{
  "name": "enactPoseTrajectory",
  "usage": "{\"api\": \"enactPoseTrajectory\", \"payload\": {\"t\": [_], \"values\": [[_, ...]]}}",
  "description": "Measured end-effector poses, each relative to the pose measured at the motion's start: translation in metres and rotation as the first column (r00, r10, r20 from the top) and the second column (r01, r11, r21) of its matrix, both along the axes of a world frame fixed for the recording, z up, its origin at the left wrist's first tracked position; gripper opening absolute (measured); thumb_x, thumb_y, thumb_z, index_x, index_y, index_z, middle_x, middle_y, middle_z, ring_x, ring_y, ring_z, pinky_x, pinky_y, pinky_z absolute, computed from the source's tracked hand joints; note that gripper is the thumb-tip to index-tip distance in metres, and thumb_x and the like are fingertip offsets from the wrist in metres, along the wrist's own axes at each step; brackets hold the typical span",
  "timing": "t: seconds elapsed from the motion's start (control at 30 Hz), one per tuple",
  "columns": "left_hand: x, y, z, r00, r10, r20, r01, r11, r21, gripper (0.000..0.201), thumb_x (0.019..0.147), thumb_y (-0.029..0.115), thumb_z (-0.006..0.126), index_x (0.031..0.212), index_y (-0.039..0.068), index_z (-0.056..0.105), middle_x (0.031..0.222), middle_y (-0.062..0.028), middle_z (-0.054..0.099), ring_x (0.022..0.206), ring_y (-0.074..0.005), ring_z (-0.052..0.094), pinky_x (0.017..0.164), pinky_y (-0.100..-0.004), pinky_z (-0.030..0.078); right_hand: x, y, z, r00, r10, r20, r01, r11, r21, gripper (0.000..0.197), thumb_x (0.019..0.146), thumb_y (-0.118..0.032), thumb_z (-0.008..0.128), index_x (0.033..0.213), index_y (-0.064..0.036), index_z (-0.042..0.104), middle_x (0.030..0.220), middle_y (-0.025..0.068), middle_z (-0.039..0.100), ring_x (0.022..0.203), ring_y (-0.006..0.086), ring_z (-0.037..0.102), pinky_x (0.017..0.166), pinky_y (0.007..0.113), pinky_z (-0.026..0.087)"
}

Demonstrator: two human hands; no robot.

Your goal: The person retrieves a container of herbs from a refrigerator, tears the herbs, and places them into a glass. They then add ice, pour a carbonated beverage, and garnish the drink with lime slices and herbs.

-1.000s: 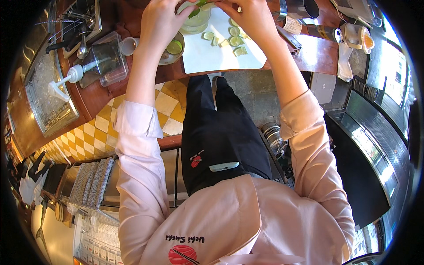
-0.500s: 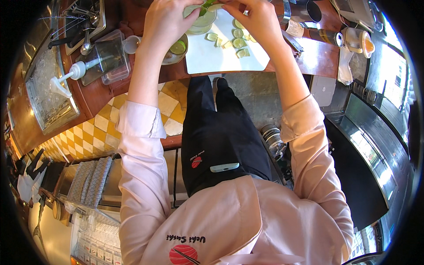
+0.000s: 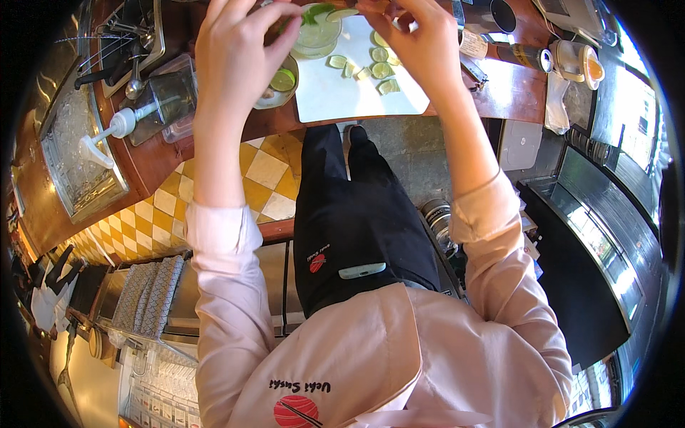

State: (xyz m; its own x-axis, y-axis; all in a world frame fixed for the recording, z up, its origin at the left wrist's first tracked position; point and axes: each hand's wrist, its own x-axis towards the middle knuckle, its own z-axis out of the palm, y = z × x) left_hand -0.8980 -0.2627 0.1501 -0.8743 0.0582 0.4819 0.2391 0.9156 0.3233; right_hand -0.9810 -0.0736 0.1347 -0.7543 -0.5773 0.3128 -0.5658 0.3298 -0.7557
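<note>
Lime slice pinched in right hand grip, over glass; left hand clasps glass.

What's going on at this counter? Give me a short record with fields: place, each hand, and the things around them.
Place: wooden bar counter, seen from above
Left hand: raised by the glass, fingers near its rim
Right hand: over the glass, pinching a lime slice
Glass: clear, lime pieces on top
Cutting board: white, scattered lime slices on it
Small bowl: left of the board, holds a lime half
Far left: ice bin, pump bottle
</note>
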Motion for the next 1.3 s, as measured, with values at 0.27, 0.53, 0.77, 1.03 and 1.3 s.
{"api": "enactPoseTrajectory", "payload": {"t": [0.27,0.53,0.77,1.03,1.3], "values": [[0.013,0.009,-0.007,0.998,-0.039,0.038,0.023,0.933,0.36,0.012,0.075,0.008,0.072,0.087,0.009,0.071,0.094,0.0007,0.067,0.089,-0.0154,0.06,0.074,-0.0283,0.048,0.036,0.006,-0.028,0.963,-0.034,0.269,0.042,0.999,-0.023,0.022,0.085,-0.015,0.068,0.105,-0.0043,0.065,0.095,0.0058,0.069,0.076,0.0103,0.064,0.066,0.022,0.049],[0.008,0.019,-0.03,0.994,0.07,-0.079,-0.06,0.99,0.128,0.016,0.069,0.006,0.074,0.083,0.009,0.068,0.091,-0.0004,0.066,0.086,-0.0193,0.06,0.077,-0.0302,0.047,0.028,0.004,-0.046,0.948,-0.109,0.3,0.119,0.993,-0.013,0.018,0.08,-0.02,0.073,0.09,-0.0053,0.071,0.08,0.0073,0.069,0.067,0.0116,0.065,0.061,0.022,0.05],[0.015,0.024,-0.036,0.975,0.145,0.171,-0.219,0.78,0.586,0.019,0.081,0.011,0.067,0.1,0.008,0.067,0.097,0.0003,0.068,0.093,-0.014,0.06,0.077,-0.0287,0.046,0.029,0.004,-0.043,0.89,-0.06,0.451,0.1,0.993,-0.066,0.017,0.084,-0.015,0.069,0.096,-0.0028,0.067,0.079,0.0022,0.067,0.068,0.0057,0.06,0.06,0.019,0.047],[0.01,-0.009,-0.029,0.78,-0.431,0.454,-0.311,0.362,0.879,0.036,0.094,0.033,0.052,0.115,0.006,0.063,0.102,-0.0064,0.067,0.095,-0.0091,0.059,0.076,-0.02,0.04,0.021,0.003,-0.039,0.735,0.185,0.652,0.026,0.954,-0.3,0.019,0.085,-0.012,0.068,0.099,-0.0004,0.065,0.09,0.0014,0.068,0.078,0.0079,0.063,0.071,0.021,0.051],[0.0,-0.016,-0.05,0.811,-0.228,0.539,-0.503,0.199,0.841,0.03,0.084,0.021,0.069,0.108,0.003,0.066,0.093,-0.0006,0.067,0.076,-0.0037,0.056,0.065,-0.0164,0.041,0.007,0.003,-0.034,0.655,0.161,0.738,0.065,0.961,-0.268,0.018,0.092,-0.012,0.06,0.106,-0.0005,0.058,0.091,0.0008,0.064,0.076,0.0047,0.057,0.061,0.019,0.044]]}}
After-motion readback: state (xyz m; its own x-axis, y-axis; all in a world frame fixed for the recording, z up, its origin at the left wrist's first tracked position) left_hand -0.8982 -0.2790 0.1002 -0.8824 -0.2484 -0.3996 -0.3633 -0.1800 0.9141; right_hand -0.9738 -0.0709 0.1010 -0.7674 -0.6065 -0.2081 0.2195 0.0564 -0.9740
